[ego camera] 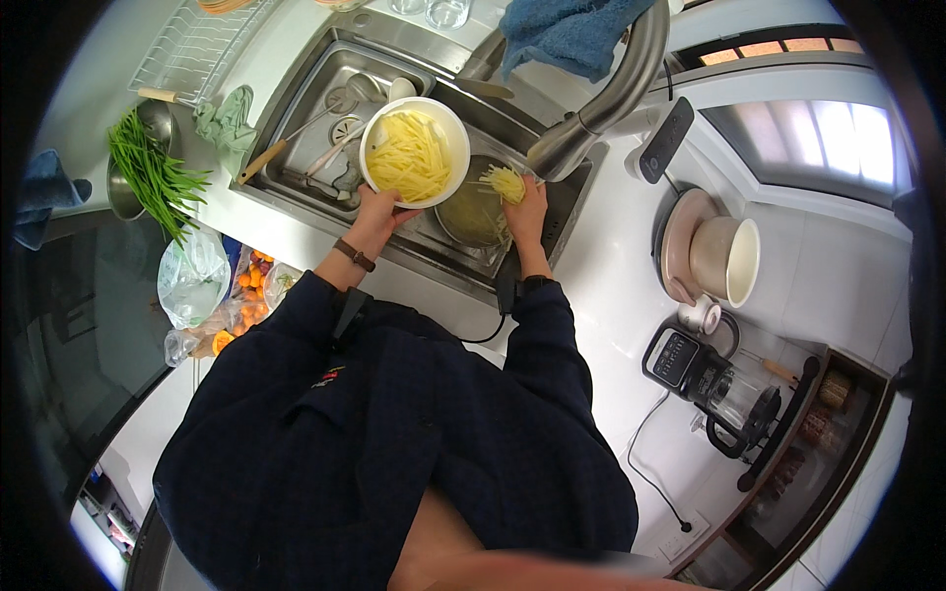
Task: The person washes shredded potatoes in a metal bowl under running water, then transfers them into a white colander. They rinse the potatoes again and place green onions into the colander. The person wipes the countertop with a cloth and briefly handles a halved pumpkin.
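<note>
My left hand (380,214) grips the near rim of a white bowl (463,151), raised over the divider of a steel double sink (436,255). Pale yellow shredded potato or a similar vegetable (410,159) fills much of the bowl. To its right, my right hand (526,214) is closed around a bunch of the same shreds (505,183). Below that hand a round metal basin (469,203) with cloudy water and some shreds stands in the right sink compartment. A wooden-handled ladle (266,161) and other utensils lie in the left compartment.
A steel faucet (569,144) arches over the right compartment, with a blue towel (573,37) hanging on it. Green stalks (159,173) lie across metal bowls at the left. A green cloth (228,122) lies beside the sink. Pots (724,258) and a blender (717,391) stand at the right.
</note>
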A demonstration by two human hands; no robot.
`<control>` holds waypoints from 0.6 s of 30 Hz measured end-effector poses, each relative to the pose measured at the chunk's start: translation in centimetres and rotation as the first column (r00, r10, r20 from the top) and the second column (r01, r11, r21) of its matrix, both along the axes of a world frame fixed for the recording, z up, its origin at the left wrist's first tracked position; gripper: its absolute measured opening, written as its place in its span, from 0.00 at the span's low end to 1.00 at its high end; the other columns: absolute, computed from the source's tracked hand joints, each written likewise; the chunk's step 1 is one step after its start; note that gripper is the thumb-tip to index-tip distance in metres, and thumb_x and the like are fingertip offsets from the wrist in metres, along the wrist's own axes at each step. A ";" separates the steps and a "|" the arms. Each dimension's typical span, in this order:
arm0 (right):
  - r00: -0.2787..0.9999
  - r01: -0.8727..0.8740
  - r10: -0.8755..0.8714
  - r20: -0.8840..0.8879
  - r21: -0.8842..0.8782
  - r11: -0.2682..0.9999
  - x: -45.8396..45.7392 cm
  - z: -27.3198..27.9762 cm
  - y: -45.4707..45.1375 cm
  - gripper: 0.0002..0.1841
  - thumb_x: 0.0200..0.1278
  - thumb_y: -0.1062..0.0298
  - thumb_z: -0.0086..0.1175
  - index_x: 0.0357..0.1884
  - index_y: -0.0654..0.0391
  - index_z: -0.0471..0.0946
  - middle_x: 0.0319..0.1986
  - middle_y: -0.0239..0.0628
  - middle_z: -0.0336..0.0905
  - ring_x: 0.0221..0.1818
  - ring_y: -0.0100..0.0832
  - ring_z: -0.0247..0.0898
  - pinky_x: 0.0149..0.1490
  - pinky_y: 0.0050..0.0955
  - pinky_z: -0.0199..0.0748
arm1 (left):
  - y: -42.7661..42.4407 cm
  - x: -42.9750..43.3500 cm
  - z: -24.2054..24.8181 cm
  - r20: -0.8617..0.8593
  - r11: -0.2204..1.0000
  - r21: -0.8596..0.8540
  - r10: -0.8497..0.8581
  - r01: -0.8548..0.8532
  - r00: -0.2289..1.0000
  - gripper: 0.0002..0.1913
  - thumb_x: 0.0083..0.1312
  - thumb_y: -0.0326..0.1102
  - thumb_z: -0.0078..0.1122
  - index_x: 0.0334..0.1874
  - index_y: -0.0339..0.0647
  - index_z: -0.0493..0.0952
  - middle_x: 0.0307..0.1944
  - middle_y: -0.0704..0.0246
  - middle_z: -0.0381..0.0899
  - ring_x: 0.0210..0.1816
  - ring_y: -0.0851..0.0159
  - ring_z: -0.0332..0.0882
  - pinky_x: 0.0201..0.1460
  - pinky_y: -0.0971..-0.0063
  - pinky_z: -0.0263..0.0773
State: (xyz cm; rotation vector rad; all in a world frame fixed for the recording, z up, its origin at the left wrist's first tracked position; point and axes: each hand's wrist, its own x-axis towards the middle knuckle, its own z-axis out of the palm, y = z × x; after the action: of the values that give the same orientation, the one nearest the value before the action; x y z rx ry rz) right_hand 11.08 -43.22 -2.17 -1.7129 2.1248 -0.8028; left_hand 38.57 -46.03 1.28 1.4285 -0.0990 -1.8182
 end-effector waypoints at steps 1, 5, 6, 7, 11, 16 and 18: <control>1.000 0.005 -0.005 0.002 -0.010 1.000 0.0 0.0 0.0 0.16 0.51 0.70 0.66 0.43 0.61 0.78 0.41 0.51 0.72 0.47 0.57 0.69 0.51 0.48 0.72 | 0.0 0.1 -0.3 -0.010 0.997 -0.060 -0.046 0.045 0.999 0.29 0.60 0.15 0.42 0.65 0.41 0.54 0.64 0.55 0.64 0.61 0.47 0.73 0.54 0.46 0.80; 1.000 -0.001 0.001 -0.002 -0.054 0.999 0.2 0.1 -0.2 0.17 0.52 0.69 0.65 0.45 0.58 0.75 0.41 0.51 0.73 0.48 0.57 0.71 0.49 0.46 0.71 | 0.2 0.7 -1.5 -0.028 0.981 -0.160 -0.115 0.109 0.993 0.26 0.60 0.15 0.42 0.59 0.38 0.47 0.62 0.49 0.61 0.55 0.45 0.78 0.48 0.50 0.84; 1.000 -0.010 0.010 0.000 -0.078 0.997 0.2 0.2 -0.3 0.18 0.51 0.69 0.65 0.45 0.58 0.76 0.41 0.51 0.73 0.48 0.56 0.71 0.50 0.46 0.71 | 0.3 0.8 -1.7 -0.016 0.982 -0.156 -0.114 0.110 0.993 0.26 0.60 0.15 0.43 0.59 0.38 0.47 0.62 0.49 0.61 0.55 0.45 0.78 0.48 0.50 0.84; 1.000 -0.018 0.019 0.002 -0.101 0.995 0.3 0.4 -0.3 0.18 0.51 0.69 0.65 0.45 0.58 0.76 0.41 0.51 0.73 0.48 0.56 0.71 0.50 0.46 0.71 | 0.3 0.8 -1.9 -0.008 0.983 -0.148 -0.112 0.110 0.994 0.26 0.60 0.15 0.43 0.59 0.38 0.46 0.62 0.48 0.61 0.55 0.45 0.78 0.48 0.50 0.84; 0.999 -0.031 0.029 -0.019 -0.112 0.993 0.6 2.0 -0.7 0.21 0.50 0.70 0.65 0.49 0.57 0.77 0.41 0.52 0.75 0.49 0.56 0.71 0.52 0.45 0.71 | 0.2 0.6 -2.2 -0.015 0.979 -0.163 -0.131 0.126 0.991 0.27 0.60 0.16 0.43 0.59 0.38 0.46 0.62 0.48 0.61 0.54 0.46 0.78 0.48 0.51 0.85; 0.997 -0.073 0.071 -0.017 -0.216 0.974 1.5 5.7 -1.1 0.25 0.48 0.72 0.66 0.52 0.57 0.77 0.44 0.52 0.77 0.50 0.56 0.71 0.54 0.44 0.71 | 0.4 -0.8 -2.6 0.027 0.975 -0.132 -0.178 0.181 0.984 0.27 0.61 0.16 0.43 0.60 0.38 0.46 0.62 0.48 0.60 0.55 0.46 0.78 0.48 0.51 0.85; 0.981 -0.115 0.118 0.152 -0.031 0.993 2.2 7.1 -1.3 0.26 0.46 0.72 0.67 0.53 0.57 0.77 0.45 0.52 0.77 0.51 0.55 0.72 0.55 0.43 0.72 | 0.8 -1.8 -3.0 0.038 0.970 -0.110 -0.213 0.216 0.976 0.28 0.62 0.16 0.44 0.61 0.39 0.45 0.62 0.48 0.59 0.56 0.46 0.77 0.48 0.50 0.84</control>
State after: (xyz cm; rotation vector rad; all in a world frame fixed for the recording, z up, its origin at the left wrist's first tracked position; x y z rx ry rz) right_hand 13.28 -44.50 4.96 -1.7096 1.9029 -0.8967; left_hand 36.75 -45.27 -1.73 1.4051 -0.3781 -1.9348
